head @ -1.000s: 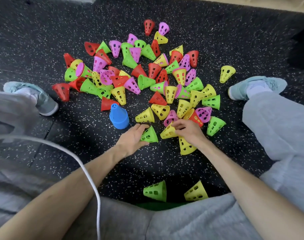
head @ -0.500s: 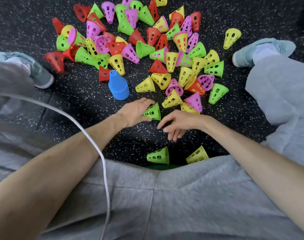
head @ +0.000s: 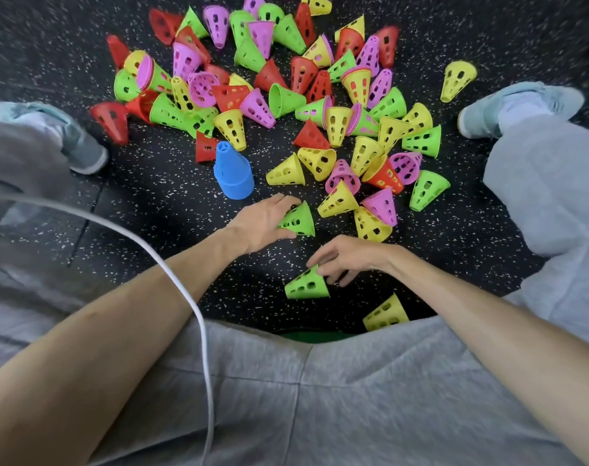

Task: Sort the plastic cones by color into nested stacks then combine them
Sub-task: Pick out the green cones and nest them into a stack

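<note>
The person sits on a black speckled floor [head: 152, 203] with the legs spread, and a big loose pile of plastic cones [head: 286, 95] in red, green, yellow and pink lies in front, between the two light blue shoes. The left hand [head: 262, 223] rests on a green cone [head: 298, 220] that lies on its side at the near edge of the pile; the thumb is under it and the fingers curl over its narrow end, so the hand grips it. The right hand [head: 343, 260] is lower, closer to the body, and its fingertips touch the narrow tip of a second green cone [head: 306, 284], which also lies on its side with the wide mouth toward the person. It seems the fingers pinch this tip, but the view of them is not sharp enough to be sure. A yellow cone [head: 385, 314] lies just beside, near the edge of the grey trousers [head: 320, 398]. A blue cone stack [head: 232, 171] stands upright on the floor, apart from the pile and a little to the left of the left hand. A white cable [head: 192, 297] runs across the left forearm and down over the trousers.
</note>
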The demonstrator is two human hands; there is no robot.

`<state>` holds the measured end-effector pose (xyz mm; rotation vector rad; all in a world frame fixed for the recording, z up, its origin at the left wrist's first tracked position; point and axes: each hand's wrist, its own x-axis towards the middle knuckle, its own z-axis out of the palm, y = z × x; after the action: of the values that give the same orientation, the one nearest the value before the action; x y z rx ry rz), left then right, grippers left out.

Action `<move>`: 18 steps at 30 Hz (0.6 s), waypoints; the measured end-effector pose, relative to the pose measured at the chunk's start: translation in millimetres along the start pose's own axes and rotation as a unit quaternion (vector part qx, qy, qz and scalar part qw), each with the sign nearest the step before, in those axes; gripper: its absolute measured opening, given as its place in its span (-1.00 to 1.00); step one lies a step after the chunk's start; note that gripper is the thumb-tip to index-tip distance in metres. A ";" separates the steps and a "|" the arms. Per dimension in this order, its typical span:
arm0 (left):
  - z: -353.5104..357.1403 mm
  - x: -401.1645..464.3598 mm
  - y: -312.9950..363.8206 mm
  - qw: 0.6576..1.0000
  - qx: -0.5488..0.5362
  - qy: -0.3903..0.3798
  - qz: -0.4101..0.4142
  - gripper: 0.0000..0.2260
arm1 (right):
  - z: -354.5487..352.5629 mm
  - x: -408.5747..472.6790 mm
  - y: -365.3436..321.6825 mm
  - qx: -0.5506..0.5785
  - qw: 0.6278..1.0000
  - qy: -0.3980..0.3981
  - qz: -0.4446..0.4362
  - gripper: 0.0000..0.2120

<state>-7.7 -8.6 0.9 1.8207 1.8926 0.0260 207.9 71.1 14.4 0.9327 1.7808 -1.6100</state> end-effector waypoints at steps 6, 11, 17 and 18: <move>-2.4 -0.9 -6.9 0.997 -0.032 0.049 -0.041 -0.36 | -38.7 -6.8 -11.7 0.067 0.975 0.197 -0.085 -0.86; -7.3 -0.5 -10.3 0.990 -0.071 0.089 -0.082 -0.37 | -53.4 -12.3 -15.9 0.061 0.931 0.340 -0.115 -0.89; -17.5 1.3 -5.1 0.988 -0.077 0.114 -0.070 -0.38 | -63.2 -18.9 -23.4 0.069 0.907 0.389 -0.146 -0.76; -20.2 0.3 -3.4 0.987 -0.074 0.122 -0.068 -0.39 | -63.8 -20.6 -25.9 0.063 0.904 0.395 -0.152 -0.74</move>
<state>-18.3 -2.0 17.1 1.6455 2.1166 0.3475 202.6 130.8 54.1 1.5973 2.4763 -1.6720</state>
